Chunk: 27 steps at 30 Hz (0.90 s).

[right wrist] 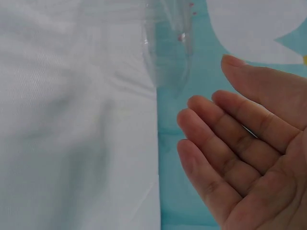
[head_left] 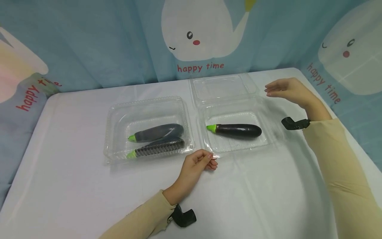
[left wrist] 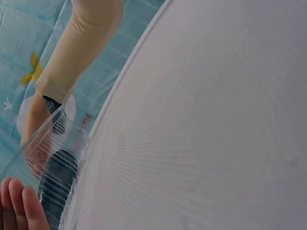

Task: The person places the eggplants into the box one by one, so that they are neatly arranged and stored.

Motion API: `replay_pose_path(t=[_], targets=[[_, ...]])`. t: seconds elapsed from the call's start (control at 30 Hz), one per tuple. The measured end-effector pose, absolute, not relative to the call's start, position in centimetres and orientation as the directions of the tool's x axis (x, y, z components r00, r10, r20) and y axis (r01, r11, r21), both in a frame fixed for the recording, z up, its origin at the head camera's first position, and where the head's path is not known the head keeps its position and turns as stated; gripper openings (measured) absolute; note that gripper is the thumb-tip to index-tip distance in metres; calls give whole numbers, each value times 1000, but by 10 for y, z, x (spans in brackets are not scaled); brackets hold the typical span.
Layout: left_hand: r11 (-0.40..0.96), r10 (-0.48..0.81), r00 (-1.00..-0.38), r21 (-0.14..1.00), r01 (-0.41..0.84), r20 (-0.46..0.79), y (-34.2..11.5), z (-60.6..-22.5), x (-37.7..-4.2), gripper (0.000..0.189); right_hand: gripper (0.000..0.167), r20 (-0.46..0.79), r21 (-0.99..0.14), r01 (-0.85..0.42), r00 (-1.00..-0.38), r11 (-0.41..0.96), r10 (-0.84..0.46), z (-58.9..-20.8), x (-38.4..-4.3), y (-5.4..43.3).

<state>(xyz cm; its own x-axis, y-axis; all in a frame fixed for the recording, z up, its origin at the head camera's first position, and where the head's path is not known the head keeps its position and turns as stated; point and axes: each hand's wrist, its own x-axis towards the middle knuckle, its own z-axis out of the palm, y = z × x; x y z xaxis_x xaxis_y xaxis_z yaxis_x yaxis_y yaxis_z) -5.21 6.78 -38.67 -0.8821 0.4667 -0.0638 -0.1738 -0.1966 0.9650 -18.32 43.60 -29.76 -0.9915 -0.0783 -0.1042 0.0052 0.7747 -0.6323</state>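
An open clear plastic clamshell container (head_left: 238, 147) lies on the table, its lid (head_left: 222, 88) folded back away from me. One dark purple eggplant (head_left: 238, 130) with a bright green stem lies in its base. My left hand (head_left: 194, 166) is at the near left corner of that base, thumb and curled fingers pinching the rim; in the left wrist view its fingertips (left wrist: 21, 199) show beside the ribbed plastic wall. My right hand (head_left: 287, 90) hovers to the right of the lid, holding nothing, its fingers (right wrist: 206, 165) relaxed and slightly bent, palm showing.
Left of the open container stands a second clear clamshell container (head_left: 119, 116), lid down, with two eggplants (head_left: 158, 133) inside. A white cloth covers the table (head_left: 74, 186). Behind it hangs a light blue curtain (head_left: 104, 39) with whale prints.
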Motion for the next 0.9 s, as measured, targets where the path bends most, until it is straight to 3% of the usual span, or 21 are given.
replay_pose_path(t=[0.2,0.43,0.9], targets=[[-186,467,-882,968,-168,-63,67,-387,-52,20,53,-128,-667,48,-990,744,-51,-305,-193,437],[-172,462,-883,968,-185,-87,66,-387,-49,19,46,-107,-736,42,-993,675,-55,-312,-201,434],[-184,473,-878,967,-176,-70,65,-387,-49,19,50,-146,-766,111,-989,633,-3,-321,-214,431]])
